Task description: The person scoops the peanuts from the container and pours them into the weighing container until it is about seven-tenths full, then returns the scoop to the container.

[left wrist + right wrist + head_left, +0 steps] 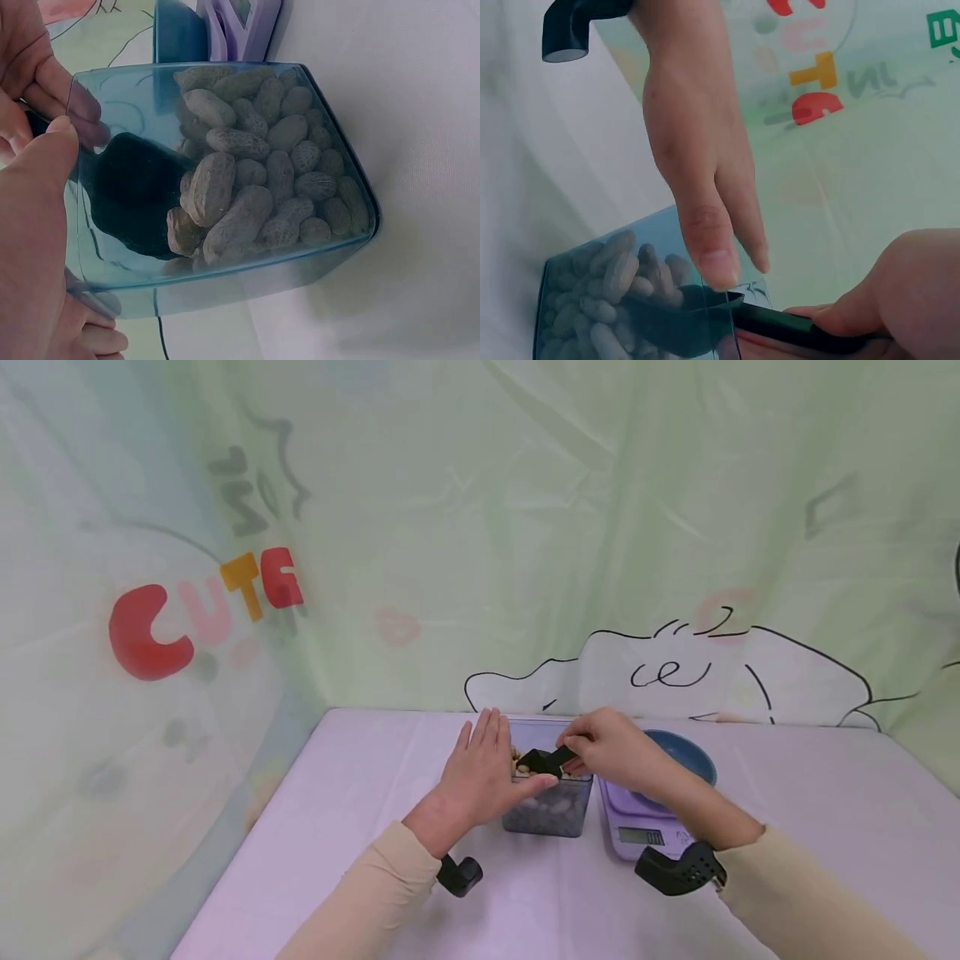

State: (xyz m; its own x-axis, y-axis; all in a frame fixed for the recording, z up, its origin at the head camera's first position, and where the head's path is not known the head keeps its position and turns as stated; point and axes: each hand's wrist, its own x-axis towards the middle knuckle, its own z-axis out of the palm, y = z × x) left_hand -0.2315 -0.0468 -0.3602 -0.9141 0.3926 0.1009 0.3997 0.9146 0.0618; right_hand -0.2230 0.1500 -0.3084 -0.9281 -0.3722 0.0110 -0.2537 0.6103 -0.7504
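Observation:
A clear bluish plastic container [547, 814] of unshelled peanuts [240, 217] stands on the table in front of me. My right hand [611, 752] grips the handle of a black scoop [538, 763], whose bowl sits down inside the container against the peanuts. Through the container wall in the left wrist view, the scoop's dark bowl [135, 195] lies beside the nuts. My left hand [483, 772] lies along the container's left side with straight fingers, its thumb stretched across the front rim.
To the right of the container is a purple kitchen scale [626, 797] with a display at its front. A blue bowl [682, 756] rests on it, partly behind my right forearm. A printed curtain [450, 527] hangs behind the table [375, 760].

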